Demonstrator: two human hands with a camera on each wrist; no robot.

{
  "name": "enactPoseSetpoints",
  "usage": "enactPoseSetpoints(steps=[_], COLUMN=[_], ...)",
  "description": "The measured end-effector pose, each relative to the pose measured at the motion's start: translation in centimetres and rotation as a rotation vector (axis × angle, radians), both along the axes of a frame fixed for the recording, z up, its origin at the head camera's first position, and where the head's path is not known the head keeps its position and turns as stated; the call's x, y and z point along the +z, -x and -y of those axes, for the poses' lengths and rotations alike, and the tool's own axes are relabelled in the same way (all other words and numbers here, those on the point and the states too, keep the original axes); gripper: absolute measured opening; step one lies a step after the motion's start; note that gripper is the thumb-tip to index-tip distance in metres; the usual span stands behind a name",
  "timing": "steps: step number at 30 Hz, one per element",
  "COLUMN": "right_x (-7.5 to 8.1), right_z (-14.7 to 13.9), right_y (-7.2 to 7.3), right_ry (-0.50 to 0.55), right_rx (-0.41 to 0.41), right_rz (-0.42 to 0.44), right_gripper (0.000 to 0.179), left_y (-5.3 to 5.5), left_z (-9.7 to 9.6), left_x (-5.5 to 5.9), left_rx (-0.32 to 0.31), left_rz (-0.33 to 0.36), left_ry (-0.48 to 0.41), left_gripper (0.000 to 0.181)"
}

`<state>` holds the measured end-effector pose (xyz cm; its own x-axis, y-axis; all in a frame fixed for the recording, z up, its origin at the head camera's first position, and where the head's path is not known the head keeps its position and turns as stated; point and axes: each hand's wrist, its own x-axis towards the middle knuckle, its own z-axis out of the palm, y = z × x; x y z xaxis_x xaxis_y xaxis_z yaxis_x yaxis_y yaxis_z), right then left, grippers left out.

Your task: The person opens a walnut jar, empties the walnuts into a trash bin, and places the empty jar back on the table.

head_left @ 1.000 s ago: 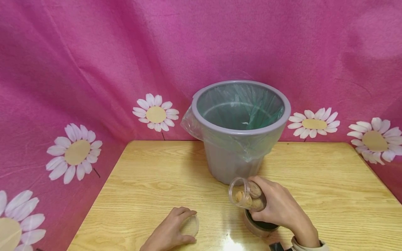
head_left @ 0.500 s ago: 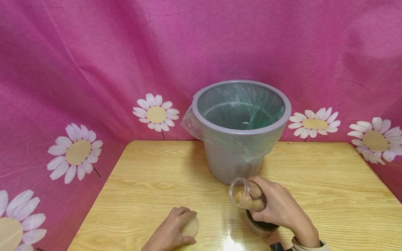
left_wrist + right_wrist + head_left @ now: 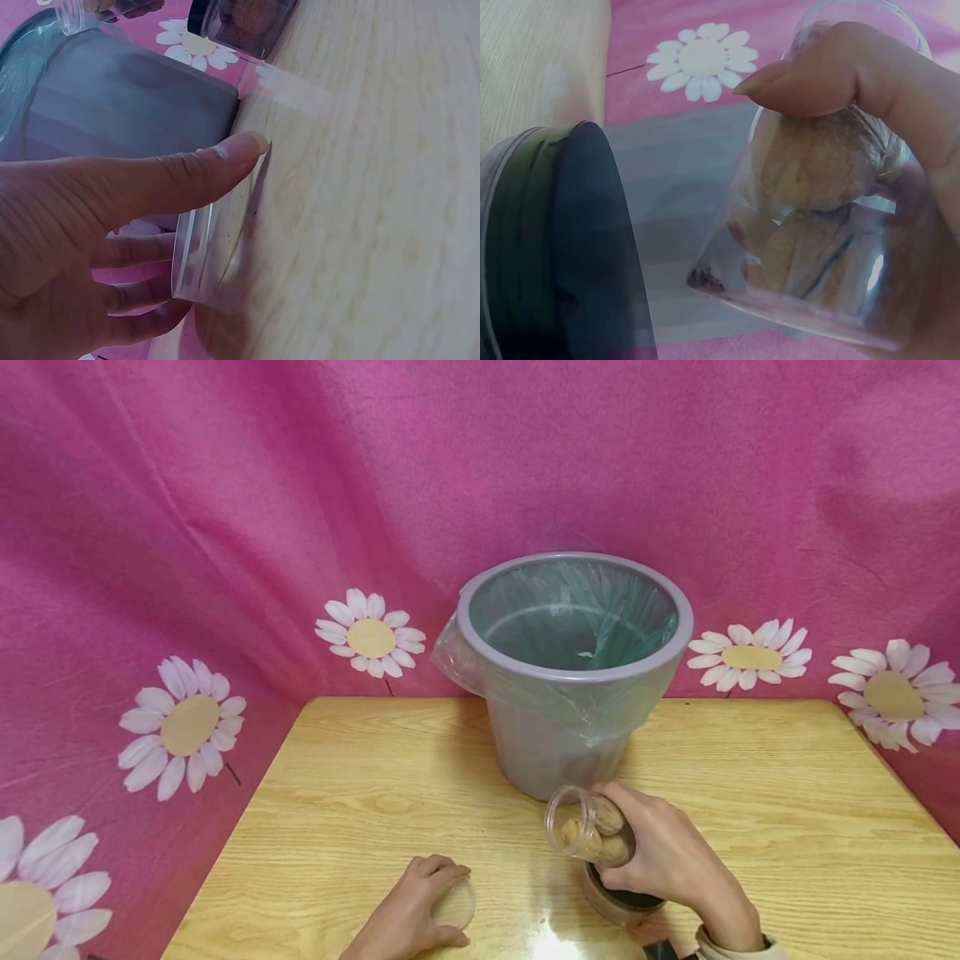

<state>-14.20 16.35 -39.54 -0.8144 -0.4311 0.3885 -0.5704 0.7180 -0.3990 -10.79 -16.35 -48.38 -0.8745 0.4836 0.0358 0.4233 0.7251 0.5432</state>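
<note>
In the head view my right hand [image 3: 667, 852] grips a clear plastic jar [image 3: 567, 802] tilted on its side, its uncovered mouth toward the left. Several tan, walnut-like pieces [image 3: 606, 815] lie inside it. Just below that jar, a second jar [image 3: 609, 906] with a dark top stands on the table, partly covered by the hand. My left hand [image 3: 408, 906] curls its thumb and fingers around a clear round lid [image 3: 456, 903] at the tabletop. The right wrist view shows the thumb across the held jar [image 3: 802, 270], with the dark top [image 3: 604, 247] beside it.
A grey bin [image 3: 551, 739] with a thin green plastic liner [image 3: 630, 618] stands at the back of the wooden table [image 3: 360, 777], behind the held jar. Pink cloth [image 3: 375, 485] printed with white daisies hangs behind and at the left side.
</note>
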Motion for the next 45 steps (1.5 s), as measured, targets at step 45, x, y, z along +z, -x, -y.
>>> enactPoseSetpoints(steps=[45], right_x=[-0.1], right_z=[-0.2], right_y=[0.1], right_ry=[0.013], right_rx=[0.007], right_rz=[-0.033], right_gripper=[0.067], left_y=[3.1], left_z=[-0.2], left_x=[5.1], left_rx=[0.164], left_rz=[-0.456], left_ry=[-0.247], left_gripper=[0.009])
